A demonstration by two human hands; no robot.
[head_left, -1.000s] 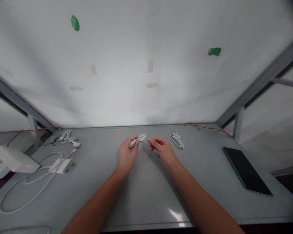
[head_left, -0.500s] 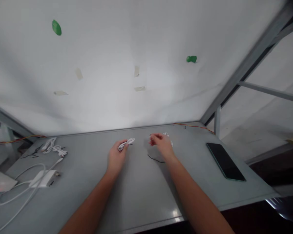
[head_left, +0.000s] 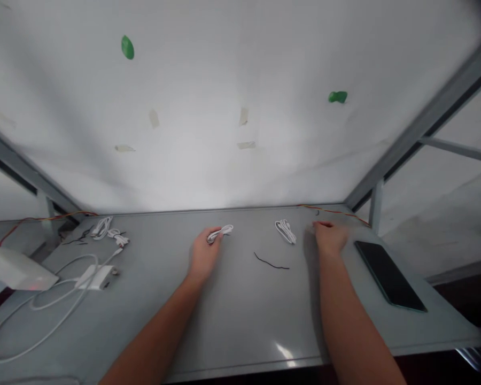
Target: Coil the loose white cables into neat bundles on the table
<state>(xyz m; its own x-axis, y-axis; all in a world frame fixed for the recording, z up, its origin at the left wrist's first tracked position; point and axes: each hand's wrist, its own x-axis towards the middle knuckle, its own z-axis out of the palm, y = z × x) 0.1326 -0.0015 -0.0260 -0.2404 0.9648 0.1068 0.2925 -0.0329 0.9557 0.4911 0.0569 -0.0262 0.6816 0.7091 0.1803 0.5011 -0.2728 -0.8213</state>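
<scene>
left hand (head_left: 203, 252) has its fingers pinched shut around a coiled white cable (head_left: 221, 232), holding it low over the grey table (head_left: 240, 321), middle back. right hand (head_left: 329, 237) sits off to the right with its fingers curled down on the surface, can't tell if anything's in it. a second cable bundle (head_left: 285, 231) lies just left of it, a black twist tie (head_left: 271, 262) is between the hands, and a dark phone (head_left: 389, 274) is further right.

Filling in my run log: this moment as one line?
left hand: grips coiled white cable | right hand: on table between second cable coil and black phone | black tie: loose between hands
</scene>
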